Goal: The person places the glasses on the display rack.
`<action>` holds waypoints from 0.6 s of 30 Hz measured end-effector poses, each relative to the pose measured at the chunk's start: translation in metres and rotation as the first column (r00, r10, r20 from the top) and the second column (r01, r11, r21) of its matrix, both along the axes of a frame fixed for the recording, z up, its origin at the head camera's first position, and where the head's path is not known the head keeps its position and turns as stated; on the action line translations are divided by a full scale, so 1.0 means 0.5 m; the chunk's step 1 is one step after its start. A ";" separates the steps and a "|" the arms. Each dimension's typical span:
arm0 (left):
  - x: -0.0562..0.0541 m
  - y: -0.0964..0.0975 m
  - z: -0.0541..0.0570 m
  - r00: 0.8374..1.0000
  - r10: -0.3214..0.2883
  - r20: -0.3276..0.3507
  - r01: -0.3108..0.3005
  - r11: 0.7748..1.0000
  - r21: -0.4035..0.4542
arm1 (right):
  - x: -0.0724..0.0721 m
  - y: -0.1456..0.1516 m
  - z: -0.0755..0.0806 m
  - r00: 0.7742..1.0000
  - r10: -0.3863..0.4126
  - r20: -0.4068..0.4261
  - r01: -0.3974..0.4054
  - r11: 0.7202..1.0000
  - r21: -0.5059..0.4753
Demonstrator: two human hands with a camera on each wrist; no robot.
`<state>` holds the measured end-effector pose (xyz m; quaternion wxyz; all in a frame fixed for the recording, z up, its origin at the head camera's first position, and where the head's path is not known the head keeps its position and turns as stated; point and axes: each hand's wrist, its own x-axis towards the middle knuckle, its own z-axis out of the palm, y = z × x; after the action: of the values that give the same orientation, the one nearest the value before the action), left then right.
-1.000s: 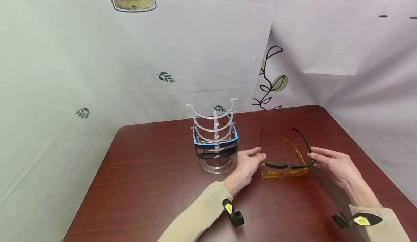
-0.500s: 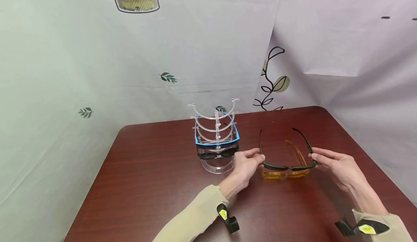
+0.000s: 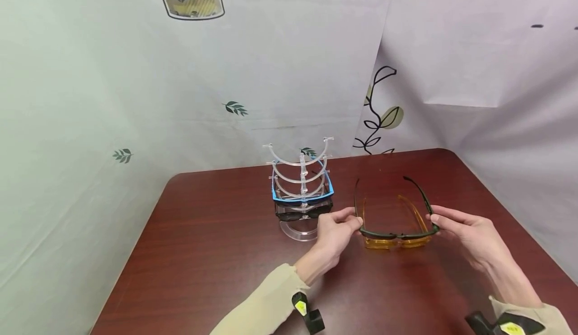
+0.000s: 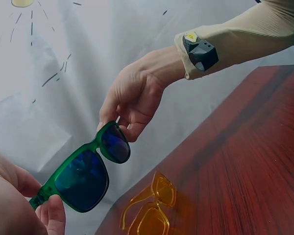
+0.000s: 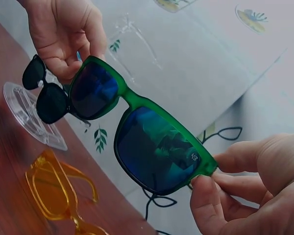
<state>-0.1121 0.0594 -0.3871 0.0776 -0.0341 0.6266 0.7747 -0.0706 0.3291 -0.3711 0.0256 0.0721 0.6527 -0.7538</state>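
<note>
Green-framed sunglasses (image 5: 157, 147) with dark blue lenses hang above the table, temples spread and pointing away. My left hand (image 3: 335, 232) pinches their left hinge corner between thumb and fingers. At the opposite corner, my right hand (image 3: 469, 234) pinches the frame the same way. Under them, orange transparent glasses (image 4: 154, 210) lie on the table with their temples unfolded. Left of my left hand stands a clear tiered eyewear rack (image 3: 303, 174). Blue-framed glasses (image 3: 303, 200) sit on a lower tier, and black sunglasses (image 3: 293, 216) sit just beneath those.
The dark red wooden table (image 3: 217, 255) runs back to a pale printed cloth (image 3: 203, 89) that hangs behind it and along the sides. The rack's round clear base (image 3: 298, 234) stands close to my left hand. Its upper arms carry no glasses.
Both hands keep hold of the green sunglasses. My left hand has shifted slightly left and the sunglasses have tilted a little. The head view has drifted slightly; the rack's contents look the same.
</note>
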 end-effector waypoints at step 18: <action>0.033 -0.044 0.018 0.998 0.017 -0.067 -0.016 1.000 0.015 | 0.015 -0.037 0.018 1.000 -0.019 -0.006 0.020 0.999 0.044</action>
<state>-0.0954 0.0374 -0.3779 0.0501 -0.0127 0.6231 0.7805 -0.0630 0.3108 -0.3622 0.0149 0.0769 0.6683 -0.7398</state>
